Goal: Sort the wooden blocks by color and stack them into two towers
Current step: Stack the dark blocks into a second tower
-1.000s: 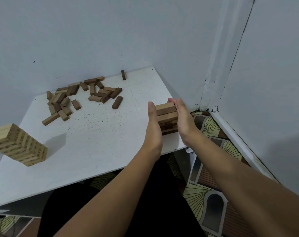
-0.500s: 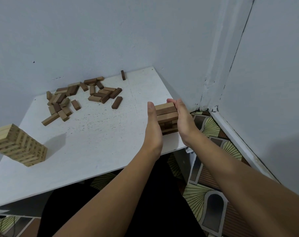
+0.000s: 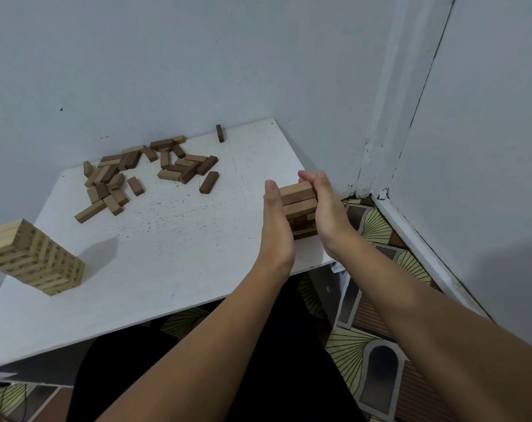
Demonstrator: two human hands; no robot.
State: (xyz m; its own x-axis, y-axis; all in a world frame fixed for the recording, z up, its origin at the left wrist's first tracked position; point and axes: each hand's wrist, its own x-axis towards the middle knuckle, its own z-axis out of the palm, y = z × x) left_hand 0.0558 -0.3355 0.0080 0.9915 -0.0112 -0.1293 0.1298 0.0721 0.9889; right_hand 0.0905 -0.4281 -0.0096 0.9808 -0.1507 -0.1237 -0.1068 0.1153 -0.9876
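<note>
A short tower of dark brown blocks (image 3: 299, 205) stands near the right front corner of the white table (image 3: 173, 239). My left hand (image 3: 275, 226) presses flat against its left side with straight fingers. My right hand (image 3: 325, 208) presses its right side, fingers straight along the blocks. A taller tower of light blocks (image 3: 34, 257) stands at the table's left edge. Several loose brown blocks (image 3: 142, 172) lie scattered at the back of the table, and one single block (image 3: 219, 133) lies apart near the wall.
Grey walls close in behind and to the right of the table, meeting in a corner. Patterned floor tiles (image 3: 377, 345) show beyond the table's right edge. My dark-clothed lap (image 3: 228, 376) sits below the front edge.
</note>
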